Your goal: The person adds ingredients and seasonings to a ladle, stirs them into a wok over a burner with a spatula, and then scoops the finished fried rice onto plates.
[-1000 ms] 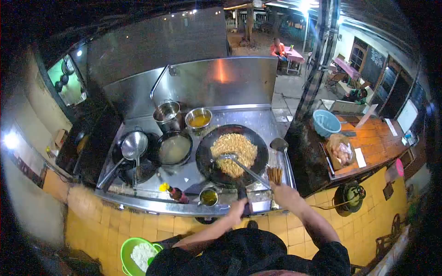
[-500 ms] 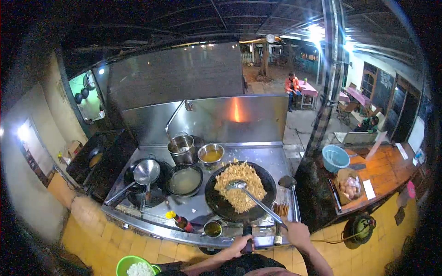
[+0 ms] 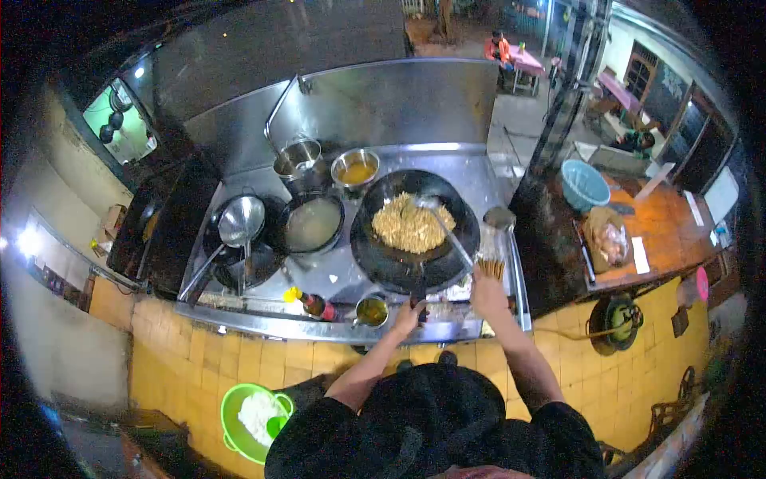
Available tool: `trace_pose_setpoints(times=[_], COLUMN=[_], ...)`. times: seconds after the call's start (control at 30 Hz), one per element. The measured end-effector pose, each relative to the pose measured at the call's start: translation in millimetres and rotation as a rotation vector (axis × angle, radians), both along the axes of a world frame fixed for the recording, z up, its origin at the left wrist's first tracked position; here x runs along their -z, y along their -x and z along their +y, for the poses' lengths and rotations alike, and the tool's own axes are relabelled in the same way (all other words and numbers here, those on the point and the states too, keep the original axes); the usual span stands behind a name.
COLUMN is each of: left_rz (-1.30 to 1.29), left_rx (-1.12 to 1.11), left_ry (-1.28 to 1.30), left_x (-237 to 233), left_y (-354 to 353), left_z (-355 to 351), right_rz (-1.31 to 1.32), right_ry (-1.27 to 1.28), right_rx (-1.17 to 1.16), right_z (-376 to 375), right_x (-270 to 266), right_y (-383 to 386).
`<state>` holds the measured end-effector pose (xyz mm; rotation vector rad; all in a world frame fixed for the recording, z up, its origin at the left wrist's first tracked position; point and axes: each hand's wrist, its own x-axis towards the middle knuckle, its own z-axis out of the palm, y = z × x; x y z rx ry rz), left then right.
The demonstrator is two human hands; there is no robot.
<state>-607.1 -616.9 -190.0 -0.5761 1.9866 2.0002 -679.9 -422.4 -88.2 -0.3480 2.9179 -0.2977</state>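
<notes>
My left hand (image 3: 408, 317) is closed round the handle of a large black wok (image 3: 375, 259) on the steel stove. My right hand (image 3: 489, 294) grips a long metal ladle (image 3: 453, 237), whose bowl rests in the browned fried rice (image 3: 399, 226) heaped in the wok's middle. Left of my left hand stands a small metal cup (image 3: 371, 310) of dark liquid, with a yellow-capped sauce bottle (image 3: 313, 305) tilted beside it. Close to my right hand is a bunch of thin brown sticks (image 3: 489, 268).
A second wok (image 3: 313, 224) holds cloudy liquid, left of mine. Behind it are a steel pot (image 3: 300, 158) and a bowl of yellowish liquid (image 3: 355, 169). A strainer (image 3: 242, 221) lies far left. A green basin (image 3: 231, 415) of white rice stands below left; a blue basket (image 3: 585, 185) sits right.
The view has tipped downward. The rice, spread high across the wok before, now sits in a smaller heap at its middle, and the wok's far wall shows bare. Both grips stay the same.
</notes>
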Motion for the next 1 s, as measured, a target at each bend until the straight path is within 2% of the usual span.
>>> trace_pose_setpoints(times=[0.03,0.07,0.13,0.17,0.2,0.23,0.3,0.37,0.43,0.47,0.5,0.57,0.6,0.63,0.7,0.77,0.83,0.93,1.0], left_rz=[-0.028,-0.016,-0.094,-0.105,-0.097,-0.090,-0.125,-0.113,-0.141,-0.184,-0.236,-0.284,-0.291,-0.289,-0.250,-0.202,-0.152,-0.038,0.035], left_rx=[0.034,-0.007,-0.003,0.006,0.017,0.029,0.020,-0.062,0.025,0.017,0.007,0.097,0.115,0.131,0.180,0.260,0.127,0.185,0.232], left_ry=[-0.103,-0.034,-0.133,-0.131,-0.124,-0.119,-0.125,0.004,0.097,-0.038,-0.173,-0.121,-0.175,-0.230,-0.182,-0.149,-0.195,-0.177,-0.264], left_x=[7.1,13.9,31.8,36.6,39.6,42.7,47.8,49.5,48.8,50.0,52.2,44.5,38.9,34.8,26.4,17.4,0.4,-47.8,-61.1], left_y=[-6.2,-23.3,-43.7,-55.4,-65.5,-74.1,-86.0,-99.4,-108.3,-113.0,-120.6,-122.6,-123.4,-120.6,-115.8,-110.0,-108.9,-119.4,-131.8], left_z=[-3.5,-1.9,-3.2,-4.9,-5.2,-4.9,-1.3,1.2,2.0,6.7,12.3,21.1,25.3,30.5,39.1,55.1,80.3,138.9,178.7], right_rz=[0.113,0.142,0.176,0.230,0.285,0.275,-0.503,-0.437,-0.494,-0.607,-0.604,-0.615,-0.523,-0.506,-0.647,-0.646,-0.735,-0.667,-0.627], right_ry=[0.058,0.093,0.128,0.304,0.477,0.471,1.089,1.144,1.405,1.421,1.429,1.171,0.991,1.035,1.171,1.347,1.399,1.482,1.575], right_rx=[0.004,0.073,0.154,0.134,0.114,0.125,0.339,0.273,0.415,0.440,0.469,0.502,0.422,0.441,0.574,0.534,0.516,0.513,0.467], right_z=[4.1,0.6,-5.7,-11.6,-18.2,-16.1,-9.6,-2.1,4.0,11.0,9.7,4.6,7.4,3.5,2.9,18.9,46.5,97.6,131.4], right_x=[5.4,11.0,36.5,68.8,71.2,71.0,58.0,55.5,53.1,64.7,59.9,42.0,60.9,50.8,17.8,19.5,5.0,0.9,-3.8], right_y=[-5.4,-14.1,-22.5,-22.3,-28.1,-29.3,-20.6,-29.5,-52.0,-55.3,-60.3,-63.2,-58.3,-58.8,-69.3,-94.3,-122.9,-186.9,-235.2])
